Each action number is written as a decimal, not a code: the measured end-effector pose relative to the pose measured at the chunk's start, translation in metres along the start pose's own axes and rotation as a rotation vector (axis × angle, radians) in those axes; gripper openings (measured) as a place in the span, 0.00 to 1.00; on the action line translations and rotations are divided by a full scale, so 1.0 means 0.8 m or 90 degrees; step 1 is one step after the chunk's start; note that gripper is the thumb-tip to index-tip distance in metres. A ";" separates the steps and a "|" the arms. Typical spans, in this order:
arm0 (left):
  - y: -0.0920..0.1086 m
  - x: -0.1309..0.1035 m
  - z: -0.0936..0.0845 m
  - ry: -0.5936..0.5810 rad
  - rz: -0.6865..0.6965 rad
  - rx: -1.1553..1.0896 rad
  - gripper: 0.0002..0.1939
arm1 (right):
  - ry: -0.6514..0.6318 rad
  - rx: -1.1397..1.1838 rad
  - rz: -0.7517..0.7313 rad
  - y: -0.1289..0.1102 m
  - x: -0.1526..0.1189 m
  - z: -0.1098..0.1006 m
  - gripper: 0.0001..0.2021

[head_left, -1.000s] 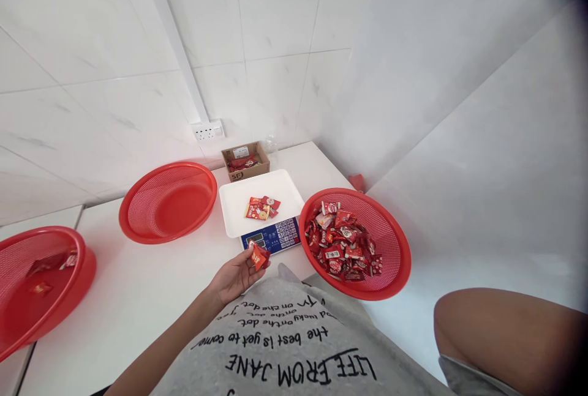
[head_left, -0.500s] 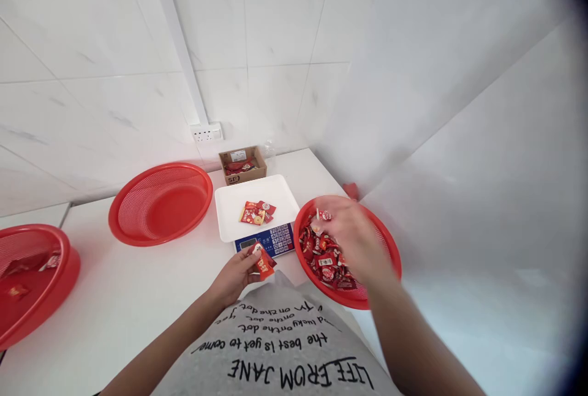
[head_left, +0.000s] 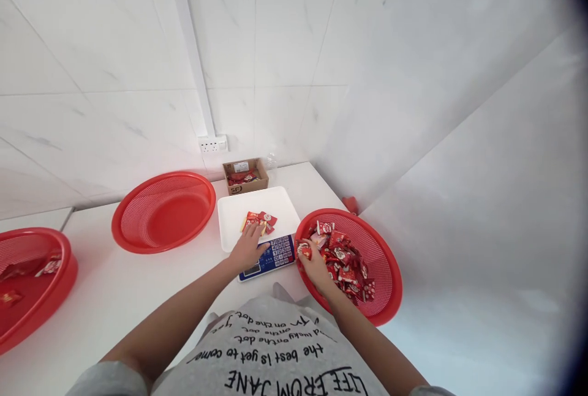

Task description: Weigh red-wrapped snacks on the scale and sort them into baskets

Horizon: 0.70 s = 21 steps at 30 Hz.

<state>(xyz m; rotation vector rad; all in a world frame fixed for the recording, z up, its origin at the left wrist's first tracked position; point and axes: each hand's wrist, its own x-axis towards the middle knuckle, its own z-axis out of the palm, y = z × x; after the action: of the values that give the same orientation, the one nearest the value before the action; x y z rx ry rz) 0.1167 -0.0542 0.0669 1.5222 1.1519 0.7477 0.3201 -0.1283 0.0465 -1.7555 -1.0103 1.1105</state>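
Over the near edge of the white scale tray [head_left: 287,209] my left hand [head_left: 247,250] has its fingers spread, its fingertips at a small pile of red packets [head_left: 267,220]. Part of that pile is hidden under the fingers. The blue keypad of the scale [head_left: 281,251] shows beside the hand. My right hand [head_left: 315,263] is at the left side of a red basket [head_left: 390,280], pinching a small red packet [head_left: 304,250]. Many red wrapped packets [head_left: 342,254] lie heaped inside this basket.
A cardboard box [head_left: 247,188] with red packets stands behind the scale. A red basket [head_left: 165,215] without contents sits left of the scale. Another red basket [head_left: 68,280] at the far left holds a few packets. A wall socket [head_left: 213,144] is behind.
My left hand has moved forward to the tray, and the packets it held are no longer in it. My right hand has shifted left to the basket's near-left side.
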 end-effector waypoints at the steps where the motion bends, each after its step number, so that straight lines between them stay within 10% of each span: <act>1: -0.006 0.014 -0.007 -0.015 0.005 0.062 0.25 | 0.051 -0.008 0.009 0.009 0.008 -0.006 0.26; 14: -0.039 0.073 -0.045 0.029 -0.007 0.125 0.13 | 0.060 -0.085 0.034 0.078 0.033 -0.031 0.21; 21: -0.031 0.049 -0.148 0.178 -0.083 0.250 0.23 | 0.059 -0.086 0.028 0.095 0.045 -0.031 0.20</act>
<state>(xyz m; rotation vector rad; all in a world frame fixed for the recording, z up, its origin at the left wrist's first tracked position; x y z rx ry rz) 0.0171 0.0246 0.0710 1.6746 1.6678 0.6867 0.3687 -0.1277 -0.0260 -1.9275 -1.0149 0.9974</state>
